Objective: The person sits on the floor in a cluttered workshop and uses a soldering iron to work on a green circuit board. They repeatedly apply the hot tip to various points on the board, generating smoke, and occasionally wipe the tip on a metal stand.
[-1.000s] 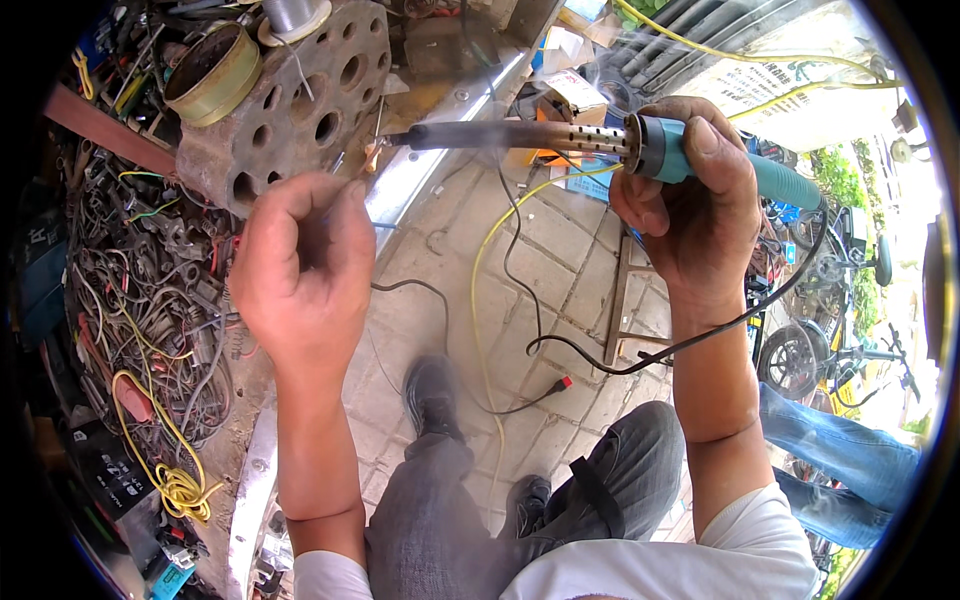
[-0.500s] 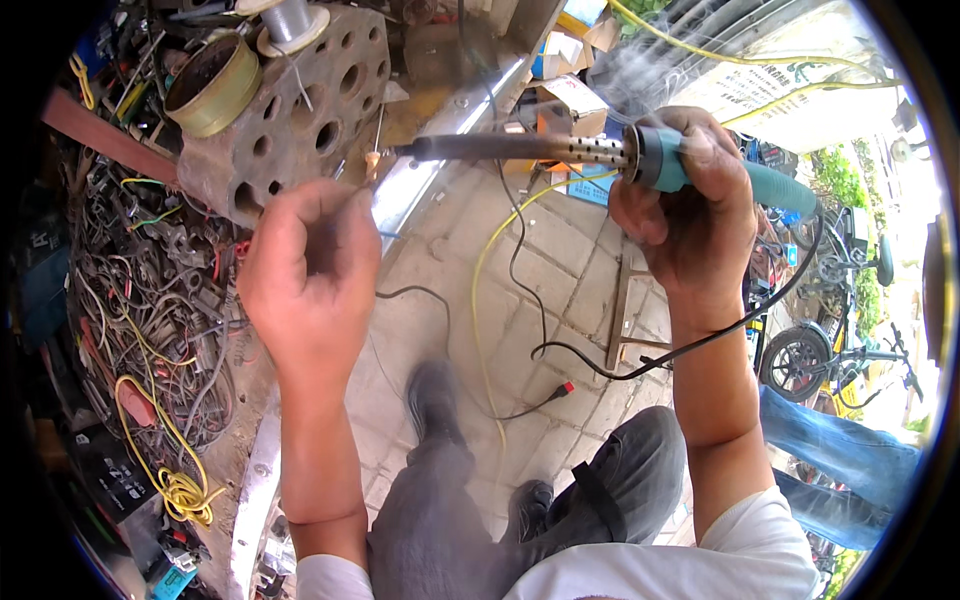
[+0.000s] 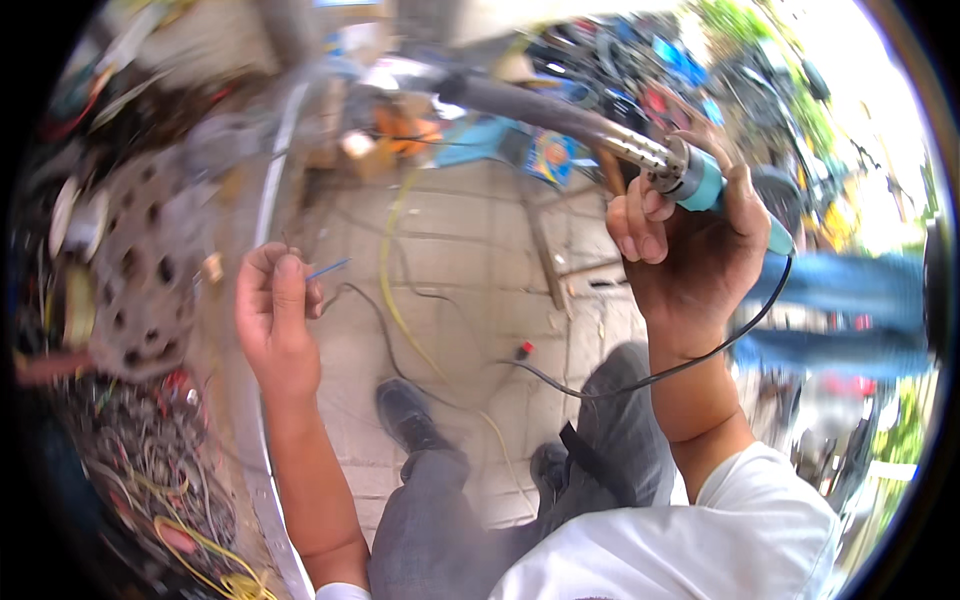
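Observation:
In my right hand (image 3: 695,265), raised at the right, is a soldering iron (image 3: 575,122). My fingers close round its teal handle, and its long metal barrel points up and left. A black cord (image 3: 700,362) runs from the handle down past my forearm. My left hand (image 3: 278,310) is closed beside the metal-edged bench, pinching a thin wire; a short blue wire end (image 3: 330,268) sticks out to the right of the fingers. The iron's tip is blurred and well apart from this hand.
On the bench at left lie a metal block with holes (image 3: 140,275), a solder spool (image 3: 88,222) and a heap of scrap wires (image 3: 150,465). A yellow cable (image 3: 391,240) crosses the paved floor. Another person's jeans (image 3: 830,312) show at the right.
The view has turned, shifting the bench and block leftward. The iron's tip, earlier close to the left fingers amid smoke, is now far from them. Both hands keep their hold.

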The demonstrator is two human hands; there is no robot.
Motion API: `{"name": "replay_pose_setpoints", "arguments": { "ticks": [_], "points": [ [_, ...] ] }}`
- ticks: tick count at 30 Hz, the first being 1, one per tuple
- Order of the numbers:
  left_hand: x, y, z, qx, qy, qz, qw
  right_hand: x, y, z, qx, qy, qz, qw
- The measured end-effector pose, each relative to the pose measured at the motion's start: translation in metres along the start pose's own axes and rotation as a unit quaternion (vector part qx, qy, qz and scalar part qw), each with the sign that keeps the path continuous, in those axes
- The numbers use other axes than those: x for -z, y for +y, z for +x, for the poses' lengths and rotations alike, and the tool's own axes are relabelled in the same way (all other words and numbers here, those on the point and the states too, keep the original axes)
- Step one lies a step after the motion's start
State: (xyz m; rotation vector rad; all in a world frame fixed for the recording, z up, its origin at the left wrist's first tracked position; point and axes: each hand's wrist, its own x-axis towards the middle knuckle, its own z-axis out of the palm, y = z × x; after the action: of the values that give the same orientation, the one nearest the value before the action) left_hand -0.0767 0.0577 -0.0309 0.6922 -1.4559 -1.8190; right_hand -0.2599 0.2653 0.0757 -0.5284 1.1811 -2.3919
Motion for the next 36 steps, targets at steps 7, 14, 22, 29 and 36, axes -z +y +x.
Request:
{"name": "replay_pose_setpoints", "arguments": {
  "ticks": [7, 14, 22, 29, 36],
  "points": [
    [-0.091, -0.109, 0.006, 0.028, -0.264, 0.259, 0.929, 0.11, -0.083, -0.091, 0.177, 0.17, -0.112, 0.963],
    [-0.133, -0.152, -0.022, -0.161, -0.433, 0.394, 0.795, 0.189, -0.103, -0.177, 0.213, 0.181, -0.377, 0.883],
    [-0.101, -0.013, -0.082, 0.136, -0.549, 0.073, 0.822, 0.259, -0.142, -0.175, 0.243, 0.097, -0.537, 0.802],
    [-0.118, -0.16, -0.107, -0.051, -0.701, 0.471, 0.533, 0.265, -0.129, -0.149, 0.342, 0.145, -0.6, 0.709],
    [-0.192, -0.049, -0.098, 0.079, -0.858, 0.462, 0.209, 0.265, -0.125, -0.166, 0.262, 0.091, -0.49, 0.827]
  ]
}}
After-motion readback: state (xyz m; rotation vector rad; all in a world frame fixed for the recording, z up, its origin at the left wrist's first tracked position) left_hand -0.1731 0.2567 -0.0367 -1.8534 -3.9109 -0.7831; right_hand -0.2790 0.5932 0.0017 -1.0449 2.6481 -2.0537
